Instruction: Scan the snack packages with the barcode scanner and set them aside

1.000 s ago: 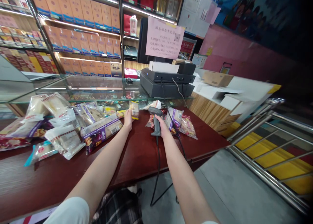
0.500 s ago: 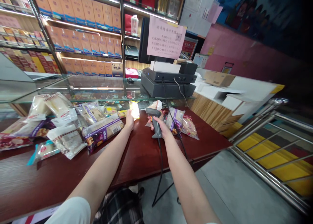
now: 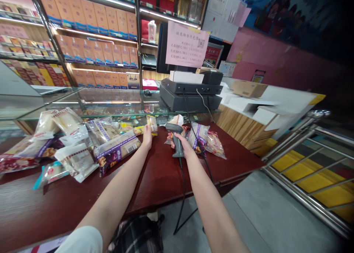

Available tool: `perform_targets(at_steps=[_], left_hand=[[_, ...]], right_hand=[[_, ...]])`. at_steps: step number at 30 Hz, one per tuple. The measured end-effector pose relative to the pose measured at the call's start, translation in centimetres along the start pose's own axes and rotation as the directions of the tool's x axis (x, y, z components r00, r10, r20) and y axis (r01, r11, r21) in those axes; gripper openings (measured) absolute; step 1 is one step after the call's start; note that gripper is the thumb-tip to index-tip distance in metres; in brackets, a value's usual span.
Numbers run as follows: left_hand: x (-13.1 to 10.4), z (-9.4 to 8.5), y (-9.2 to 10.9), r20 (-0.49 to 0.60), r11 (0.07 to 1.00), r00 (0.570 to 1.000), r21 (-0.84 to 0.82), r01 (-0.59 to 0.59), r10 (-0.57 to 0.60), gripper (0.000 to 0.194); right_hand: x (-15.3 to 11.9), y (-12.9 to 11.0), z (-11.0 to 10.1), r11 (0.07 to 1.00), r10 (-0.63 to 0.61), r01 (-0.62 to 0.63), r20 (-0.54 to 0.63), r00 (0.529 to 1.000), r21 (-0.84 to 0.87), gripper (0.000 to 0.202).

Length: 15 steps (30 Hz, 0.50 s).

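Observation:
My left hand (image 3: 147, 137) is closed on a small yellow packet (image 3: 152, 123), held upright at the back of the dark red table. To its right, my right hand (image 3: 180, 142) grips a dark grey handheld scanner (image 3: 177, 144) by its handle, the scanner's head pointing left toward the packet. A long purple-and-clear bread bag (image 3: 117, 151) lies left of my left hand. Just beyond the scanner sit a striped white package (image 3: 176, 120), a purple-white bag (image 3: 198, 133) and a clear bag with red print (image 3: 215, 144).
Several wrapped breads, among them a white-clear pack (image 3: 77, 159) and a blue-ended pack (image 3: 54, 173), cover the table's left side. A glass case (image 3: 110, 101) and a black cash drawer (image 3: 188, 98) stand behind. The scanner's black cable (image 3: 182, 194) hangs over the front edge.
The bright glare on the yellow packet has gone, and its printed surface shows. Both hands keep their holds in nearly the same places; the view has shifted slightly.

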<state>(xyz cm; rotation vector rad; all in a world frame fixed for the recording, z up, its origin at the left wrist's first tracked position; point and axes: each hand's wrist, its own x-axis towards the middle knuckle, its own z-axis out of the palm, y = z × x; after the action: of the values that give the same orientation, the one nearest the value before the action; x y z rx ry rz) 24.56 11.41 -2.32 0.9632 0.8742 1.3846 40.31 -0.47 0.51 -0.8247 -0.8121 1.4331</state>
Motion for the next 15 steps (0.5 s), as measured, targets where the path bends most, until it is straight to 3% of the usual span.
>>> perform_targets(at_steps=[3,7,11,15], left_hand=[[-0.1,0.0,0.0,-0.003,0.995,0.997,0.063,-0.075,0.075,0.030],[-0.6,0.1,-0.1,0.043,0.929,0.954,0.216,-0.300,0.298,0.032],[-1.5,0.1,0.3,0.135,0.800,0.868,0.343,-0.493,0.477,0.036],[-2.5,0.7,2.6,0.153,0.587,0.758,0.542,-0.601,0.634,0.038]], right_hand=[[0.0,-0.1,0.0,1.000,-0.006,0.006,-0.004,1.000,0.017,0.027],[0.1,-0.2,0.0,0.999,-0.016,0.016,-0.013,1.000,0.037,0.028],[0.1,-0.3,-0.2,0.998,-0.019,0.020,-0.021,1.000,0.051,0.028],[-0.1,-0.5,-0.6,0.997,-0.026,0.030,-0.050,0.998,0.074,0.031]])
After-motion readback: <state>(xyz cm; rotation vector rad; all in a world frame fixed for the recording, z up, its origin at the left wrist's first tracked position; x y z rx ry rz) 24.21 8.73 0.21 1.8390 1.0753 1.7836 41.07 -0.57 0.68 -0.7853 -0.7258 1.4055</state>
